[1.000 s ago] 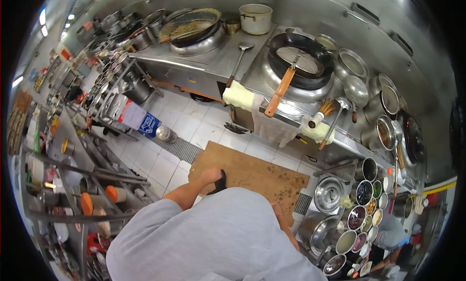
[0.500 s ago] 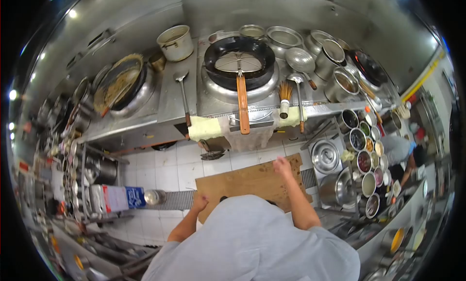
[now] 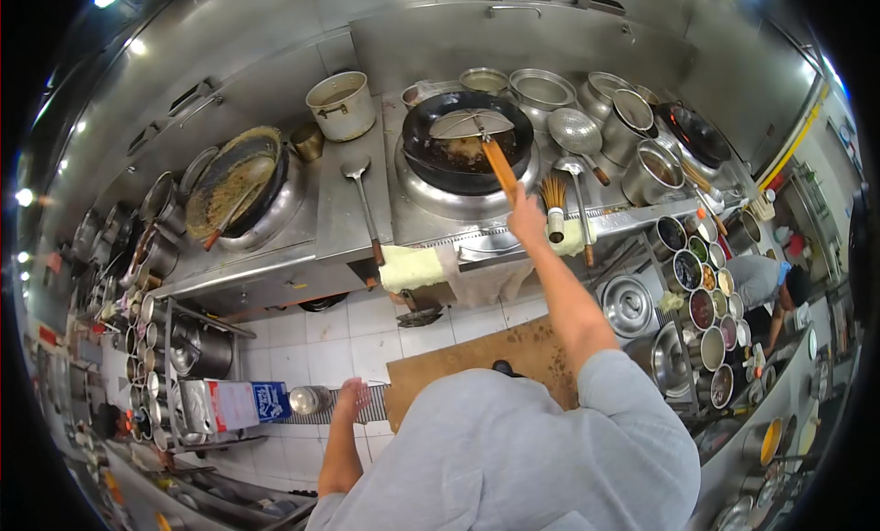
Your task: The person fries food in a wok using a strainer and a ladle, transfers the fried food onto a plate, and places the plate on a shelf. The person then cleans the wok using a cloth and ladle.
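Observation:
My right hand (image 3: 526, 218) grips the lower end of a wooden handle (image 3: 500, 170). That handle belongs to a round wire-braced metal strainer (image 3: 467, 125), tilted over the back part of a black wok (image 3: 431, 172). Dark liquid with something yellowish shows inside the wok, which sits on a steel burner ring (image 3: 472, 204). Away from the stove, my left hand (image 3: 352, 397) hangs low over the floor, fingers spread and holding nothing. Just right of the handle lie a bamboo brush (image 3: 554, 201) and a ladle (image 3: 577, 187).
A second wok (image 3: 229, 190) with residue stands left, near a dented pot (image 3: 341, 111). A perforated skimmer (image 3: 575, 131) lies right of the burner. Ingredient containers (image 3: 701, 308) and a lidded pot (image 3: 627, 304) are at the right, with a bent-over person (image 3: 759, 279) beyond.
My right hand has reached up and taken the handle. The strainer has swung back, uncovering the wok's contents. My left hand has moved left and opened.

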`<state>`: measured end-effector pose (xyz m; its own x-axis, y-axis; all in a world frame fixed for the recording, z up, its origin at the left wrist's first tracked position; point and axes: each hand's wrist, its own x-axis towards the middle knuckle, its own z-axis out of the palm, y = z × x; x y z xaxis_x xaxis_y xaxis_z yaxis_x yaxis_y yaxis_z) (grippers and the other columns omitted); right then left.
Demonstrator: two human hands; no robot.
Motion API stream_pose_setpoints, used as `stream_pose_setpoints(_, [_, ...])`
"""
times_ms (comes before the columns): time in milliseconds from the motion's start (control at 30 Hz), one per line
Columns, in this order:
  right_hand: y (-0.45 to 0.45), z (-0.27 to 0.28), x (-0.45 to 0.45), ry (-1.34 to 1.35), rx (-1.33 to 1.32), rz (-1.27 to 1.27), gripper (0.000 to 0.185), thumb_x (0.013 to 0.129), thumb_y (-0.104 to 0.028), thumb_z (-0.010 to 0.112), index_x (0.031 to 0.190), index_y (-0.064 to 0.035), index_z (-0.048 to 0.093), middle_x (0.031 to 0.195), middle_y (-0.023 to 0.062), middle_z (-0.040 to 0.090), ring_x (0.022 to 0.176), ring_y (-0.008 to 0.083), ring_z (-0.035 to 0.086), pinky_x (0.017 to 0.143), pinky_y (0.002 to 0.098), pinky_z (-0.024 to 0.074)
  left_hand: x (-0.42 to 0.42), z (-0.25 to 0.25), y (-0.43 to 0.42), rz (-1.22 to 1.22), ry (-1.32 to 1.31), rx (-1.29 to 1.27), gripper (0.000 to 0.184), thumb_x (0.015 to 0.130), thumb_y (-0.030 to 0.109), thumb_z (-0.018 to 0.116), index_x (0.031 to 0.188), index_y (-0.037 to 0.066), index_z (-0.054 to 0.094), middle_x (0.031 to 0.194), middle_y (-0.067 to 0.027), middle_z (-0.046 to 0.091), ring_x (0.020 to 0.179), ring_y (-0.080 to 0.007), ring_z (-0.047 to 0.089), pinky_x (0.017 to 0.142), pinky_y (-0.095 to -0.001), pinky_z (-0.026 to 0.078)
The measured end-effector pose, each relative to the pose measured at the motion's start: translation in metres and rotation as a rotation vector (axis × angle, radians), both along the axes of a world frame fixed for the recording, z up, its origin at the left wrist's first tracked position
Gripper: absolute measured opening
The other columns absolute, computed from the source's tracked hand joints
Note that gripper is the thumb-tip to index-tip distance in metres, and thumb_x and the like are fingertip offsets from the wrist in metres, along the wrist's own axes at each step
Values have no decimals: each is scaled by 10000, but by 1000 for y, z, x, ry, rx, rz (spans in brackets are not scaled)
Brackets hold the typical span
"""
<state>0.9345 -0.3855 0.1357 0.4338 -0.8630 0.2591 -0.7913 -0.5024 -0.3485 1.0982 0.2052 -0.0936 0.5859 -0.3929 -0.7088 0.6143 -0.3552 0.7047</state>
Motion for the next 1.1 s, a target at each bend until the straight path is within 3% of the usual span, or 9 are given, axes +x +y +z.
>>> stream_pose_setpoints(100, [-29,18,0,45,-107,35,594,896,-127,532,1468,-106,372,992,206,599,851,422,672,767,518,541,11,98,-60,-143,45,-301,478,951,376,590,1311,74,507,1232,-145,616,1180,-288,571,996,-461,458])
stream_pose_setpoints(300, [-33,30,-21,132,-17,132,618,887,-129,514,1486,-178,370,1060,268,603,916,441,661,809,508,533,-71,262,-209,-877,-158,-649,407,995,352,547,1293,76,546,1210,-120,642,1229,-225,550,1048,-396,423])
stream_pose_setpoints(533, [-22,70,-74,-27,277,145,716,801,-139,539,1492,-244,390,1089,291,643,1091,446,598,951,490,462,-152,280,-271,-1488,-328,-599,501,1023,401,490,1393,64,495,1333,-107,587,1246,-214,531,1061,-343,402])
stream_pose_setpoints(567, [-60,24,-79,-197,79,224,709,789,-102,536,1474,-251,427,949,214,675,857,364,674,732,468,530,-150,277,-271,-1550,-339,-575,513,1023,406,487,1403,61,489,1356,-111,573,1249,-212,529,1064,-339,399])
stream_pose_setpoints(600, [-60,31,-80,-197,78,223,709,789,-102,536,1474,-251,427,949,214,675,857,364,674,732,468,530,-149,274,-269,-1551,-339,-576,513,1023,406,487,1403,61,489,1356,-111,573,1249,-212,529,1064,-339,399])
stream_pose_setpoints(667, [-54,58,-81,-419,617,96,702,791,-88,549,1468,-238,440,805,99,617,559,205,574,458,368,457,-148,270,-267,-1501,-286,-588,521,1022,414,487,1405,61,488,1357,-111,577,1257,-205,524,1068,-337,396])
stream_pose_setpoints(867, [-54,40,-26,-701,827,62,681,878,-72,484,1513,-234,302,693,20,455,468,122,413,367,295,355,-151,280,-262,-1407,-256,-550,519,1023,417,482,1396,57,494,1343,-109,589,1260,-201,524,1066,-330,395])
stream_pose_setpoints(967, [-29,33,7,-1002,1136,-10,238,904,-50,455,1121,-146,450,737,35,476,503,118,426,390,272,354,-150,276,-254,-1336,-268,-533,518,1023,417,483,1393,55,496,1333,-110,595,1254,-201,529,1066,-329,394])
stream_pose_setpoints(1100, [-46,9,19,-1365,1810,14,132,908,-48,520,997,-80,427,767,68,494,514,120,424,433,257,370,-149,269,-248,-1266,-293,-540,521,1021,419,486,1393,53,496,1322,-112,601,1247,-203,534,1065,-330,395])
